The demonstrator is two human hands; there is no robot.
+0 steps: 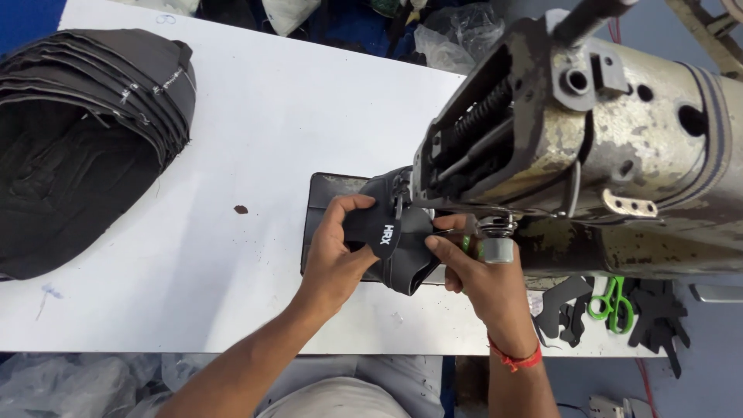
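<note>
My left hand (334,259) and right hand (481,272) hold a black piece (387,236) with white lettering on its tab. I see a white table (255,131), a stack (77,147) of dark charcoal fabric with pale stitch marks, and a cream machine (611,131) with worn, rust-brown patches. My right wrist wears a red thread (515,359). Bright green snips (611,303) lie among black cutouts (658,317).

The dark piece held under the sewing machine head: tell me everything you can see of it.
The dark piece is a curved, charcoal-black part, looking like soft fabric or synthetic, with a rounded black tab bearing white lettering. It sits at the sewing machine by the needle area, over a dark plate on the white table. The left hand pinches the tab; the right hand grips its right edge.
</note>
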